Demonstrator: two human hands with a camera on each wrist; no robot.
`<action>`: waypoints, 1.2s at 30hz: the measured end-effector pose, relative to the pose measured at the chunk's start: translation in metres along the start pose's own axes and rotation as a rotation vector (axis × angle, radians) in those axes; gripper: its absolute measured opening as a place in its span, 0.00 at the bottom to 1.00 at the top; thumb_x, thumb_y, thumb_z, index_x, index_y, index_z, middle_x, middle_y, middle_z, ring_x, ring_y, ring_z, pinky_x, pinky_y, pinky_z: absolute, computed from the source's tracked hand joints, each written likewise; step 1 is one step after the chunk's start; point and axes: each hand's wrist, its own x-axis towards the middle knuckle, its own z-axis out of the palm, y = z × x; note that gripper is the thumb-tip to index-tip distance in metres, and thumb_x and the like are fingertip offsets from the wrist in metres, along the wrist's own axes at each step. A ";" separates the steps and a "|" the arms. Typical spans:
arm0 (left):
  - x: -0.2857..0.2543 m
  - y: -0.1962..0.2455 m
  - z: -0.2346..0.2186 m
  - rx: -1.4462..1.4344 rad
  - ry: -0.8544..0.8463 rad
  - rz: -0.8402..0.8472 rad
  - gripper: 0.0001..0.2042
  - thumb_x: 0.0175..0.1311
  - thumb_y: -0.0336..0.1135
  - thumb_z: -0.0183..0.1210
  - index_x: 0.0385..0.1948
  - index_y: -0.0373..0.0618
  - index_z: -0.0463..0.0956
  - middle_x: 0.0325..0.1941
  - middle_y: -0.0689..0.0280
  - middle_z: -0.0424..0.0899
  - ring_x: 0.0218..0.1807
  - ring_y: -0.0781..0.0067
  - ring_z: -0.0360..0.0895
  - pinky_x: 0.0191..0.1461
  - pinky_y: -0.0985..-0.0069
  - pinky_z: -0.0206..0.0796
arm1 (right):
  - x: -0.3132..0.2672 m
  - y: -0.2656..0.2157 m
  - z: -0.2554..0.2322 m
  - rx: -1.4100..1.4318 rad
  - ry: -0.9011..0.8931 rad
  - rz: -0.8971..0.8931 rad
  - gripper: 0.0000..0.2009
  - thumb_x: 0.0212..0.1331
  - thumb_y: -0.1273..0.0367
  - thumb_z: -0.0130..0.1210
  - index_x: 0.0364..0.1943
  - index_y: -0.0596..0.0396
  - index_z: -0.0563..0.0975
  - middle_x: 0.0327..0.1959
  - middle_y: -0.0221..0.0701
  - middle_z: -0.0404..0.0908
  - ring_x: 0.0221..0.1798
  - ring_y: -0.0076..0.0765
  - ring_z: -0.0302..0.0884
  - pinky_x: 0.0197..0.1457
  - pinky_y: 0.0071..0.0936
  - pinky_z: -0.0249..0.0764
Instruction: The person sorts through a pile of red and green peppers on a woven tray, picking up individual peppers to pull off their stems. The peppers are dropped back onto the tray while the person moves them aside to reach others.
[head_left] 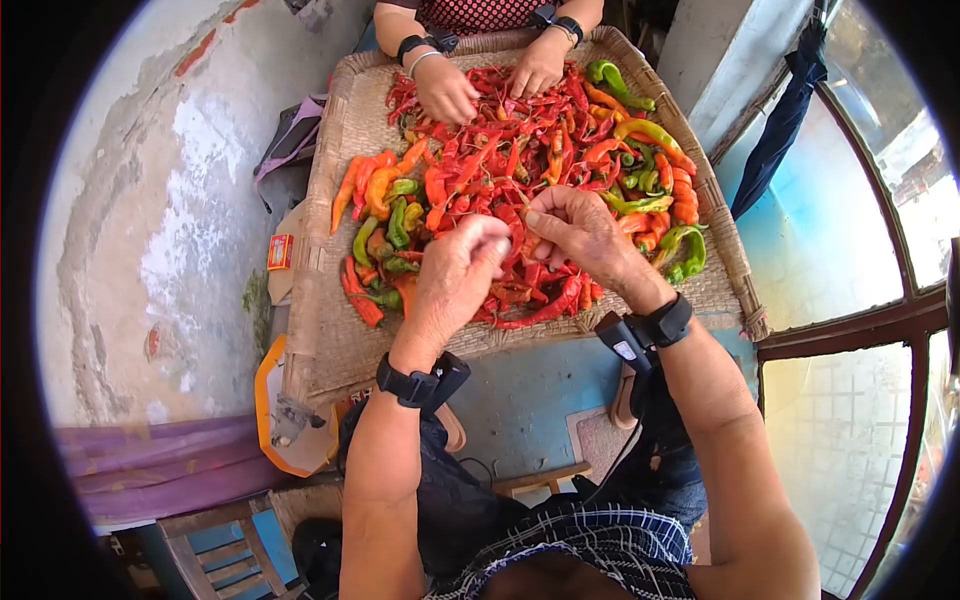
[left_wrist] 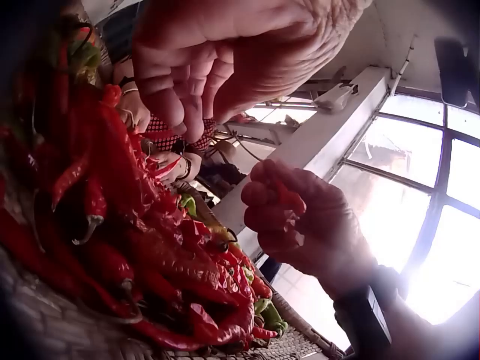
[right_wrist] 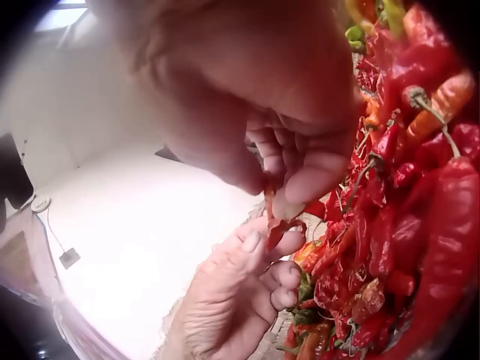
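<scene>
While pinching a red pepper piece (left_wrist: 289, 196) between right hand (head_left: 588, 235) thumb and fingertips, holds left hand (head_left: 458, 268) just beside, fingers loosely bent, thumb slightly apart; cannot tell if touching the piece. Both above red peppers (head_left: 548, 308) heaped on woven tray (head_left: 735, 268). Either side of heap: green and orange peppers (head_left: 382, 188). At far side, among the reds: another person's hands (head_left: 446, 90).

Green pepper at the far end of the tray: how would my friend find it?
Look at the big woven tray. Near its far right corner, beside the red heap, lies a curvy green pepper, farther away than any other green one.
</scene>
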 end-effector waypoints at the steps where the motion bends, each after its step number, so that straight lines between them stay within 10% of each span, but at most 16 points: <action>1: 0.000 -0.001 -0.002 0.001 0.108 0.015 0.08 0.66 0.28 0.53 0.44 0.38 0.72 0.36 0.64 0.81 0.30 0.80 0.77 0.38 0.81 0.71 | -0.004 -0.007 -0.004 -0.037 -0.056 0.015 0.09 0.65 0.66 0.53 0.35 0.58 0.76 0.26 0.27 0.79 0.27 0.17 0.77 0.24 0.16 0.73; 5: 0.005 -0.008 -0.010 0.130 0.344 0.105 0.14 0.60 0.25 0.58 0.48 0.42 0.72 0.36 0.61 0.80 0.32 0.78 0.77 0.36 0.79 0.71 | -0.022 -0.016 -0.001 -0.143 -0.227 0.102 0.07 0.64 0.68 0.52 0.34 0.58 0.75 0.25 0.27 0.79 0.26 0.19 0.78 0.26 0.17 0.74; 14: 0.003 -0.005 -0.001 0.450 0.157 0.295 0.09 0.54 0.22 0.61 0.38 0.41 0.78 0.34 0.58 0.77 0.33 0.63 0.77 0.39 0.70 0.69 | -0.033 -0.015 -0.008 -0.291 -0.637 0.169 0.08 0.58 0.66 0.56 0.32 0.58 0.76 0.22 0.26 0.79 0.25 0.19 0.76 0.26 0.20 0.70; 26: 0.003 -0.013 -0.022 0.317 0.286 0.232 0.09 0.58 0.23 0.59 0.40 0.41 0.76 0.26 0.65 0.79 0.25 0.79 0.75 0.31 0.79 0.67 | -0.027 -0.033 -0.030 -0.210 -0.525 0.212 0.05 0.58 0.71 0.53 0.27 0.55 0.73 0.20 0.24 0.76 0.20 0.14 0.70 0.19 0.15 0.62; 29: -0.001 -0.012 -0.016 0.285 0.228 0.259 0.08 0.59 0.24 0.59 0.40 0.40 0.76 0.23 0.66 0.77 0.24 0.79 0.73 0.31 0.79 0.66 | -0.009 -0.018 -0.030 -0.249 -0.401 0.027 0.06 0.61 0.71 0.53 0.38 0.57 0.76 0.23 0.27 0.78 0.21 0.16 0.72 0.22 0.17 0.66; 31: -0.007 -0.005 -0.013 0.296 0.197 0.245 0.07 0.61 0.27 0.57 0.40 0.40 0.76 0.22 0.66 0.77 0.24 0.79 0.73 0.30 0.79 0.66 | 0.006 -0.011 -0.021 0.010 0.255 -0.238 0.18 0.62 0.70 0.55 0.55 0.59 0.72 0.28 0.29 0.81 0.24 0.20 0.75 0.27 0.20 0.72; 33: -0.003 -0.003 -0.008 0.233 0.106 0.289 0.07 0.63 0.31 0.56 0.38 0.40 0.75 0.22 0.66 0.77 0.24 0.79 0.73 0.30 0.78 0.66 | 0.011 0.001 -0.013 -0.379 0.317 -0.425 0.25 0.59 0.70 0.59 0.60 0.61 0.67 0.39 0.39 0.82 0.40 0.31 0.80 0.44 0.30 0.77; 36: -0.002 -0.002 -0.002 0.067 0.036 0.227 0.06 0.65 0.33 0.54 0.35 0.39 0.73 0.21 0.63 0.76 0.23 0.75 0.73 0.29 0.76 0.65 | 0.000 -0.007 0.009 -0.517 -0.146 -0.635 0.17 0.53 0.75 0.60 0.49 0.60 0.75 0.45 0.43 0.79 0.49 0.51 0.76 0.54 0.39 0.71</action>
